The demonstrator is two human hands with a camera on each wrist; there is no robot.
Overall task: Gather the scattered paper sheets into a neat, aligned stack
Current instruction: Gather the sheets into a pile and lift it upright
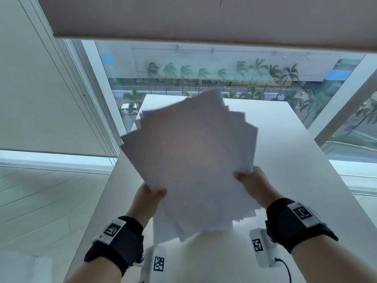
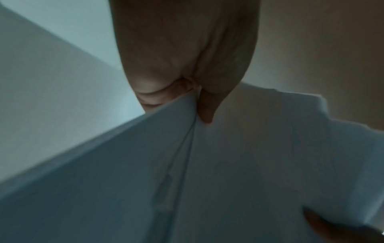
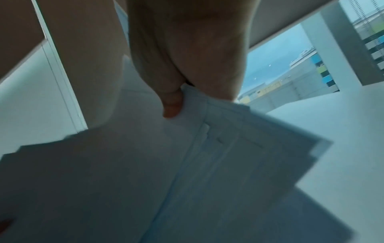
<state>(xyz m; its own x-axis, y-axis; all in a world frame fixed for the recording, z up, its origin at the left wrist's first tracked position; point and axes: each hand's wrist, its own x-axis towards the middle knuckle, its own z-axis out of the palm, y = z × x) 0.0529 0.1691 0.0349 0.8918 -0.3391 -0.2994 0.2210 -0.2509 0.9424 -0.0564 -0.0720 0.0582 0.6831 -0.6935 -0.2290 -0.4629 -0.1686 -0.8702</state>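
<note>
Wrist-worn camera bands (image 1: pixel 120 237) frame the near edge of the scene as a person lifts a fanned bundle of paper sheets (image 1: pixel 191 160) clear of the white surface (image 1: pixel 285 152). Left hand (image 1: pixel 148 199) pinches the sheets at their lower left edge, thumb on the top face and fingers (image 2: pixel 145 97) hidden underneath; right hand (image 1: pixel 252 184) pinches the right edge the same way, thumb (image 3: pixel 172 106) pressed on the top sheet. All the sheets appear gathered, yet their corners splay in several directions, so the squaring-up looks still to be done. To do it well, the grip would likely need to loosen enough for the sheets to slide, with the bundle stood on one edge and tapped on the surface, then turned and tapped on an adjoining edge. Too firm a pinch could lock in the skew; too slack, and outer sheets may slip free. Beyond the sheets the surface runs on towards a large window (image 1: pixel 204 78), with a lowered roller blind (image 1: pixel 183 17) above and palm trees and a street outside; nothing visible blocks the tapping spot.
</note>
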